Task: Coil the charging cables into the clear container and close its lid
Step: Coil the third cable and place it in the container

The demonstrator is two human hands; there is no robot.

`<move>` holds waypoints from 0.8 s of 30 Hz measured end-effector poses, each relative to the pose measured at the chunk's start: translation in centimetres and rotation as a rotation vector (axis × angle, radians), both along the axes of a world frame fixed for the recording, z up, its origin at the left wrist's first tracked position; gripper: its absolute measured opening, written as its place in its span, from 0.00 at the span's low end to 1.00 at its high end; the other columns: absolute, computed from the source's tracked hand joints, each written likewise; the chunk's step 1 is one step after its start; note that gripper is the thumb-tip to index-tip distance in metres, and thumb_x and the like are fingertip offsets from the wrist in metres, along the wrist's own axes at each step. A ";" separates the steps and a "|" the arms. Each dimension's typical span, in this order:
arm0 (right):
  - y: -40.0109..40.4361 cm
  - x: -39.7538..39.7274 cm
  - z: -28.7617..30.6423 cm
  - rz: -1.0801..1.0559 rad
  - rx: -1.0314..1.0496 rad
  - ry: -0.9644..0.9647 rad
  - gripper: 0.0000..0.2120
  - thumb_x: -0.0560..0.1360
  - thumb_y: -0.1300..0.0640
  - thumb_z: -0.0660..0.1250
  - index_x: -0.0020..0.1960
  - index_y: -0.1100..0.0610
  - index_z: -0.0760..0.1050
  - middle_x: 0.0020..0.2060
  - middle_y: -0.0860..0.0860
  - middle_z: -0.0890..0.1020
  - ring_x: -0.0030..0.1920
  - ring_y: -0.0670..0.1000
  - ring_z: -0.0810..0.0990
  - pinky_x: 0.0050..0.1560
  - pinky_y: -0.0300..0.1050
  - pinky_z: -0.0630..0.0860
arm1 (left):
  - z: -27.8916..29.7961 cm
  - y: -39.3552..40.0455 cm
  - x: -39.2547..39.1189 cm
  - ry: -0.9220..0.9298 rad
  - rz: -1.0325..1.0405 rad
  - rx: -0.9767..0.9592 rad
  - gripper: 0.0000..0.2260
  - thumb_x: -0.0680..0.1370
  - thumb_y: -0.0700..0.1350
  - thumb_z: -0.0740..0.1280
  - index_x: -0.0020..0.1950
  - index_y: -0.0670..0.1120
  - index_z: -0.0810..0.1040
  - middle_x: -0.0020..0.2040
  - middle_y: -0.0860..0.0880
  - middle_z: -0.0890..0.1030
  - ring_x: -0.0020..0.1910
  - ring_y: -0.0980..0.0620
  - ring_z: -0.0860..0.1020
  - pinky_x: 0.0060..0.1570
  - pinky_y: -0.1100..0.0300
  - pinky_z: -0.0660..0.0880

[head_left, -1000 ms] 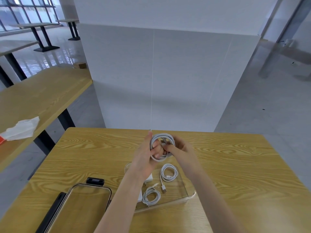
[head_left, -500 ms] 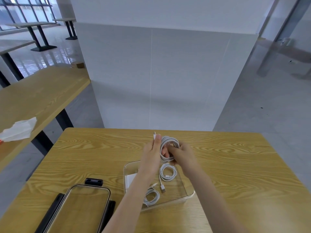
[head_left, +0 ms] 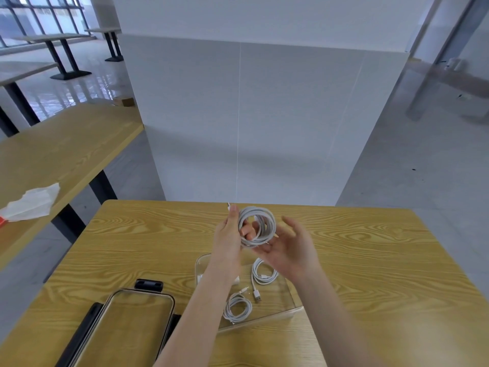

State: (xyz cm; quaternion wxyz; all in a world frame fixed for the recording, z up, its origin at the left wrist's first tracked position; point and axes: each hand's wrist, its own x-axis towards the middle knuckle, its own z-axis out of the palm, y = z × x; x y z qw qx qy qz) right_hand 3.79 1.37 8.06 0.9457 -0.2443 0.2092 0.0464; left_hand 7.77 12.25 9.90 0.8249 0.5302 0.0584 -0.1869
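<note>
your left hand [head_left: 227, 234] grips the coiled cable [head_left: 257, 225] while your right hand [head_left: 288, 247] cups open at 3 o'clock, so loosening could unspring it short of the clear container [head_left: 291, 312].

Bright, even daylight; soft shadows; wide-angle bending at edges.

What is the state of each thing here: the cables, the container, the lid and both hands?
Grey cable: coiled, held above the table.
Left hand: closed in a grip on the grey coil.
Right hand: open, fingers spread under the coil.
Clear container: open, no lid on it.
Two white cables: coiled, lying inside the container.
Lid: off, lying on the table left of the container.
</note>
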 end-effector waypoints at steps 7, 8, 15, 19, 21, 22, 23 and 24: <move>-0.3 0.9 0.3 -0.127 0.123 0.242 0.04 0.69 0.67 0.71 0.42 0.67 0.78 0.40 0.60 0.80 0.43 0.58 0.80 0.40 0.54 0.81 | -0.7 0.0 -0.8 0.097 -0.063 -0.066 0.18 0.80 0.51 0.58 0.36 0.44 0.75 0.23 0.49 0.72 0.25 0.52 0.72 0.34 0.58 0.74; -0.5 1.0 0.2 -0.156 0.136 0.230 0.07 0.66 0.69 0.72 0.44 0.66 0.79 0.42 0.60 0.80 0.47 0.59 0.80 0.45 0.55 0.80 | -0.8 0.0 -0.8 0.095 -0.066 -0.071 0.18 0.80 0.51 0.58 0.36 0.43 0.76 0.24 0.49 0.73 0.27 0.52 0.74 0.36 0.57 0.74; -1.3 2.1 -1.3 -0.403 -0.120 0.247 0.11 0.72 0.72 0.66 0.45 0.58 0.73 0.29 0.55 0.82 0.29 0.47 0.82 0.42 0.39 0.80 | -1.3 -0.4 -0.9 0.049 -0.112 -0.111 0.15 0.80 0.48 0.58 0.46 0.38 0.77 0.35 0.45 0.78 0.36 0.52 0.79 0.44 0.56 0.80; -1.9 1.6 -1.7 -0.492 -0.226 0.241 0.10 0.71 0.71 0.68 0.46 0.59 0.73 0.39 0.55 0.80 0.35 0.46 0.80 0.53 0.40 0.78 | -1.2 -0.2 -0.6 0.112 -0.115 -0.165 0.12 0.80 0.46 0.59 0.49 0.38 0.76 0.38 0.43 0.79 0.40 0.48 0.79 0.42 0.54 0.81; -1.5 1.0 -1.5 -0.551 -0.307 0.234 0.10 0.70 0.71 0.70 0.46 0.60 0.73 0.39 0.54 0.80 0.39 0.47 0.79 0.54 0.41 0.77 | -1.4 -0.2 -0.5 0.155 -0.085 -0.172 0.12 0.80 0.45 0.58 0.45 0.38 0.76 0.37 0.43 0.79 0.39 0.48 0.79 0.43 0.52 0.81; -1.4 0.6 -1.7 -0.569 -0.392 0.229 0.10 0.69 0.70 0.71 0.45 0.59 0.74 0.37 0.53 0.80 0.39 0.47 0.79 0.51 0.40 0.77 | -1.8 -0.4 -0.5 0.168 -0.059 -0.145 0.13 0.81 0.45 0.58 0.43 0.39 0.76 0.36 0.44 0.78 0.39 0.49 0.78 0.44 0.51 0.80; -1.2 0.4 -1.7 -0.566 -0.494 0.204 0.10 0.69 0.69 0.72 0.44 0.58 0.74 0.34 0.50 0.80 0.39 0.47 0.78 0.49 0.39 0.76 | -1.9 -0.4 -0.4 0.160 -0.032 -0.106 0.13 0.81 0.45 0.58 0.42 0.39 0.75 0.36 0.44 0.77 0.38 0.49 0.78 0.42 0.51 0.80; -1.0 0.1 -1.5 -0.543 -0.588 0.167 0.10 0.68 0.67 0.73 0.42 0.57 0.73 0.31 0.48 0.79 0.37 0.48 0.78 0.48 0.39 0.75 | -2.1 -0.4 -0.3 0.147 -0.007 -0.066 0.13 0.81 0.45 0.58 0.42 0.40 0.75 0.36 0.45 0.76 0.38 0.49 0.77 0.39 0.53 0.80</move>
